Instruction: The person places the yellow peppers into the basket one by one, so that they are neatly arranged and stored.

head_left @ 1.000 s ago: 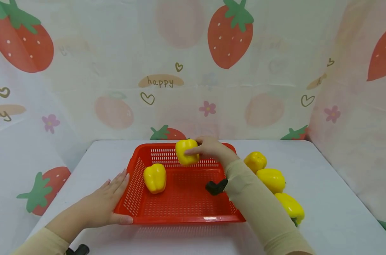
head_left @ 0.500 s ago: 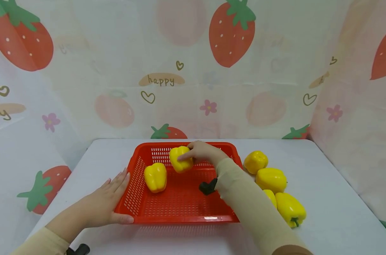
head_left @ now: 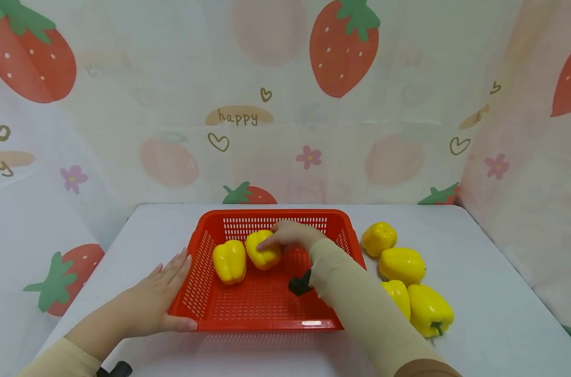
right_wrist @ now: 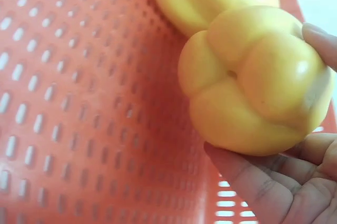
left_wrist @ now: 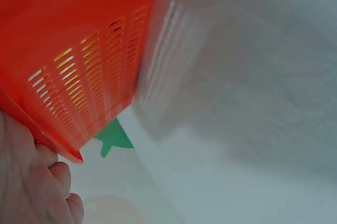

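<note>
In the head view my right hand (head_left: 294, 234) grips a yellow bell pepper (head_left: 261, 251) low inside the red plastic basket (head_left: 276, 323). The right wrist view shows the thumb on one side of this bell pepper (right_wrist: 253, 82) and fingers (right_wrist: 253, 182) on the other, its lobed end facing the camera. Beside it in the basket, to the left, lies a second yellow bell pepper (head_left: 230, 262); the two look very close or touching. My left hand (head_left: 153, 301) rests on the basket's left side, its fingers straight along the rim and the thumb at the front left corner.
To the right of the basket, several more yellow bell peppers (head_left: 402, 266) lie on the white table (head_left: 492, 293), one partly hidden by the right sleeve. A strawberry-print backdrop (head_left: 276, 157) encloses the back and sides.
My right hand has moved down and left with the bell pepper, from the basket's back rim to near its floor beside the other pepper. The left hand has stayed in place.
</note>
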{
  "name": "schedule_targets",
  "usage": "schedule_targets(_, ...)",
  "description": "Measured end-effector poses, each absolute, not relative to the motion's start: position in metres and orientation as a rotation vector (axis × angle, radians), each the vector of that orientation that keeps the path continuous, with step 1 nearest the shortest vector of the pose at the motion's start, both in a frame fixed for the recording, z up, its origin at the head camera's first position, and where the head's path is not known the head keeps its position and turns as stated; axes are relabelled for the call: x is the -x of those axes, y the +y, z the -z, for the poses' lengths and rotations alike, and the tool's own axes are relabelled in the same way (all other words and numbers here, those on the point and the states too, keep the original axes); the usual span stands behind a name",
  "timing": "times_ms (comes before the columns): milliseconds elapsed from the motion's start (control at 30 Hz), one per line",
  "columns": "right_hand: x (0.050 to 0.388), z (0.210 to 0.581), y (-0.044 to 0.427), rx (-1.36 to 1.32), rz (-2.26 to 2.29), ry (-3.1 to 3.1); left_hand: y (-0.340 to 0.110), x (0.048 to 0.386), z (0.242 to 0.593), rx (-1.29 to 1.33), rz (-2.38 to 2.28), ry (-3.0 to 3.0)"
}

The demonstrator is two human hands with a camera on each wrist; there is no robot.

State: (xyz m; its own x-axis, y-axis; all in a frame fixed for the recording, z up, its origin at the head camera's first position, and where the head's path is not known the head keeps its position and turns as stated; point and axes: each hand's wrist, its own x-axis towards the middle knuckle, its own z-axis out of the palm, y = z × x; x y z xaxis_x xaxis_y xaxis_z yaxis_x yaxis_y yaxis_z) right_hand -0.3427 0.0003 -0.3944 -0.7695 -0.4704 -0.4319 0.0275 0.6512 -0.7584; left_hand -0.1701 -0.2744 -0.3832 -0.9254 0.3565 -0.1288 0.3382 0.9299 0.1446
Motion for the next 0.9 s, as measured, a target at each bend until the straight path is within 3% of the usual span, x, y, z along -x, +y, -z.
schedule_targets(900,0.343,0.405,0.000,0.257,1.123,2.154,-0.273,0.171,0.383,-0.487,-0.218,2.906)
